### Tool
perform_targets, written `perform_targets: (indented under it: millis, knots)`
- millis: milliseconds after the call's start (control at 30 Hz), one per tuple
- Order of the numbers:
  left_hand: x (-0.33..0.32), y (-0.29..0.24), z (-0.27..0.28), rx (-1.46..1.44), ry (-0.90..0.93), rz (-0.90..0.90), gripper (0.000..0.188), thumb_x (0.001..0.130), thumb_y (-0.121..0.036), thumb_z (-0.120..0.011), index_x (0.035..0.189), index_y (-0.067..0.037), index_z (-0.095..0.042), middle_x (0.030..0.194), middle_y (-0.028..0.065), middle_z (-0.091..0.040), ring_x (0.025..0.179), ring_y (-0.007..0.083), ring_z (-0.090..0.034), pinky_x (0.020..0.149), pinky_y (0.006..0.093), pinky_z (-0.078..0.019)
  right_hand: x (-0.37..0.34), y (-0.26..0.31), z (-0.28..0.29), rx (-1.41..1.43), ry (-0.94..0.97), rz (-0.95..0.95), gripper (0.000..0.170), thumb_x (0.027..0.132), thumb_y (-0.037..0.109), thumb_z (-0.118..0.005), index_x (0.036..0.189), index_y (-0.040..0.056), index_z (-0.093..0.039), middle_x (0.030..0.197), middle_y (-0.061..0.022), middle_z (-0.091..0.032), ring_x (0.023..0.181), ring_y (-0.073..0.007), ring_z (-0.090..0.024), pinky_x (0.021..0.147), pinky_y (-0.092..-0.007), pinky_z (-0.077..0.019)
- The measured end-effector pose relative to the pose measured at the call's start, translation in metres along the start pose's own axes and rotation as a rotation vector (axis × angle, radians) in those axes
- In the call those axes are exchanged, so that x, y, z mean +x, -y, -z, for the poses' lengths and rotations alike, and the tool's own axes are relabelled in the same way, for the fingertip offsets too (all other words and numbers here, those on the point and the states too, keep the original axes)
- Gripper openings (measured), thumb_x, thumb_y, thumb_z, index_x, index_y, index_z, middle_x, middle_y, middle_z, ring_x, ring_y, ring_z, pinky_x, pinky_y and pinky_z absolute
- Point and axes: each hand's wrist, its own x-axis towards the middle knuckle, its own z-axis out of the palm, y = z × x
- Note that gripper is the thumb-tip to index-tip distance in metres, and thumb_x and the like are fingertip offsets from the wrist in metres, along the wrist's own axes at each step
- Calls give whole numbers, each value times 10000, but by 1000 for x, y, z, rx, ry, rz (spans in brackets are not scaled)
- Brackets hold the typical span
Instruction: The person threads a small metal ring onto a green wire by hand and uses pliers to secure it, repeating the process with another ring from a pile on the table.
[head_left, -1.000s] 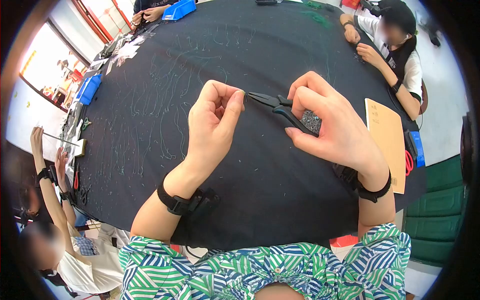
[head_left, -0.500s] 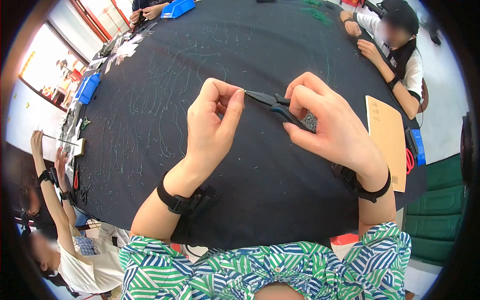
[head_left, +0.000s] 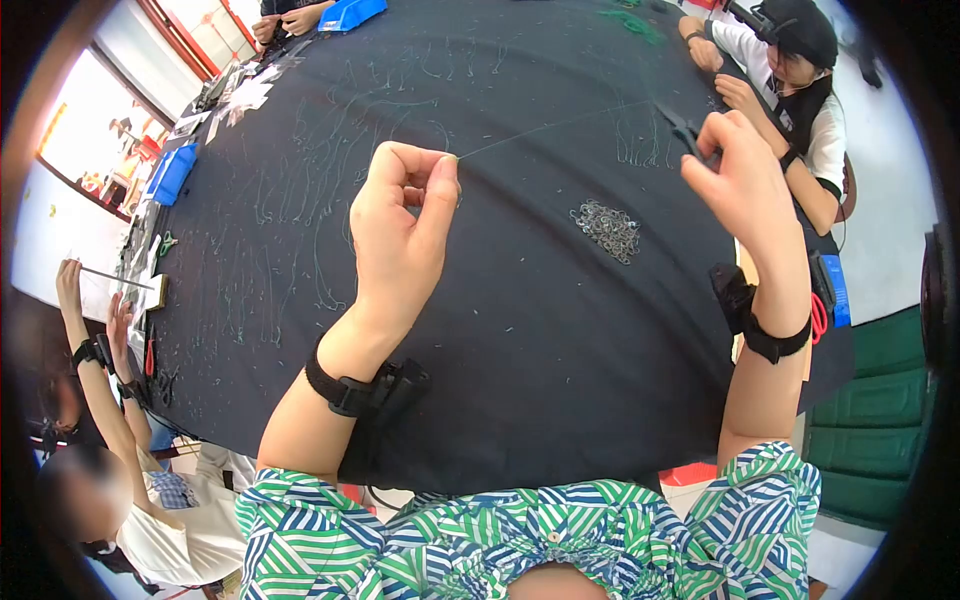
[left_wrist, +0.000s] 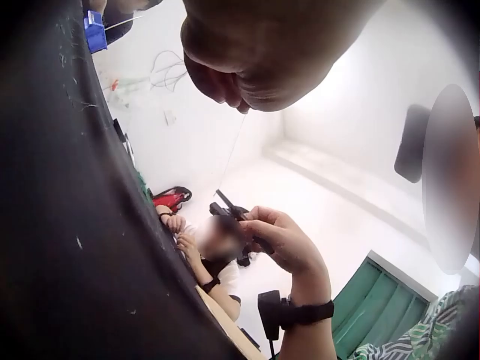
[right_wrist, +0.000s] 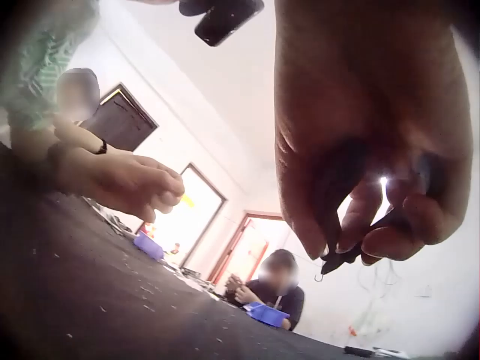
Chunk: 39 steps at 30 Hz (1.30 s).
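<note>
The left hand (head_left: 400, 230) pinches one end of a thin green line (head_left: 540, 130) between thumb and forefinger. From there the line stretches to the tip of dark pliers (head_left: 680, 125), which the right hand (head_left: 748, 190) grips at the upper right. A small hook (right_wrist: 320, 277) shows at the pliers' tip in the right wrist view. Between the hands, on the black cloth, lies a pile of small metal pieces (head_left: 608, 232). In the left wrist view the pliers (left_wrist: 234, 207) point up toward the taut line.
Many thin lines (head_left: 300, 190) are spread over the left half of the black table (head_left: 520, 400). A tan booklet (head_left: 743, 265) and red-handled scissors (head_left: 818, 318) lie by the right forearm. Blue trays (head_left: 172, 175) stand at the left edge and far side. Other people sit around the table.
The right hand with the pliers has moved away to the upper right, drawing the line out taut. The left hand has shifted slightly left. The metal pile is uncovered.
</note>
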Motion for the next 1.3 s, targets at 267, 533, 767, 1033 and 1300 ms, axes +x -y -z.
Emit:
perform_targets:
  millis: [267, 533, 767, 1033, 1300]
  knots:
    - [-1, 10, 0, -61, 29, -34, 93, 999, -128, -579, 972, -39, -574, 819, -3, -573, 717, 42, -522, 647, 191, -438, 9, -49, 1, -127, -101, -92, 257, 749, 189, -643, 791, -33, -521, 792, -158, -526, 754, -290, -561, 700, -388, -447]
    - [2, 11, 1, -168, -16, 42, 103, 974, -123, -619, 923, -40, -586, 807, -16, -575, 673, 20, -507, 610, 183, -432, 8, -33, -15, 174, 149, 130, 256, 764, 189, -677, 838, 2, -519, 845, -136, -499, 781, -285, -518, 714, -381, -448]
    - [2, 11, 3, -167, 20, 43, 88, 985, -128, -602, 961, -44, -595, 819, -16, -577, 708, 30, -508, 637, 190, -425, -14, 21, -13, 260, 547, 298, 252, 751, 179, -719, 775, 27, -520, 841, -95, -486, 789, -236, -529, 698, -350, -441]
    - [2, 0, -5, -174, 121, 46, 36, 927, -82, -671, 927, -47, -662, 799, -40, -609, 680, 6, -519, 596, 200, -419, -29, 60, -31, 409, 864, 477, 219, 761, 151, -761, 787, 27, -582, 921, -95, -562, 940, -269, -572, 815, -368, -460]
    - [2, -12, -5, -90, 197, 18, 69, 862, -49, -727, 931, -41, -737, 833, 13, -654, 688, 60, -590, 594, 203, -456, -28, 73, -33, 222, 666, 455, 202, 720, 143, -800, 795, 55, -635, 923, -68, -577, 911, -257, -572, 829, -361, -447]
